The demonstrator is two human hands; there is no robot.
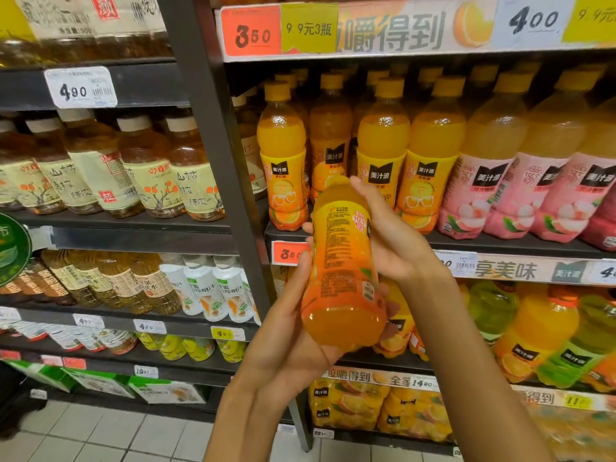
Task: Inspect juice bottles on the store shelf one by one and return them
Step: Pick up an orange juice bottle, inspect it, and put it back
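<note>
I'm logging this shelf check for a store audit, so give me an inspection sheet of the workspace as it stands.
Surface: dark shelf carrying upright juice bottles, price tags on its front edge.
Job's things: orange juice bottle held in front of the shelf, tilted, back label facing the camera; orange bottles and pink bottles in rows.
Clutter: nothing seen.
Grippers: left hand cups the bottle's base; right hand holds its upper part.
Cables: nothing seen.
Surroundings: tea bottles on the neighbouring rack, tiled floor.
</note>
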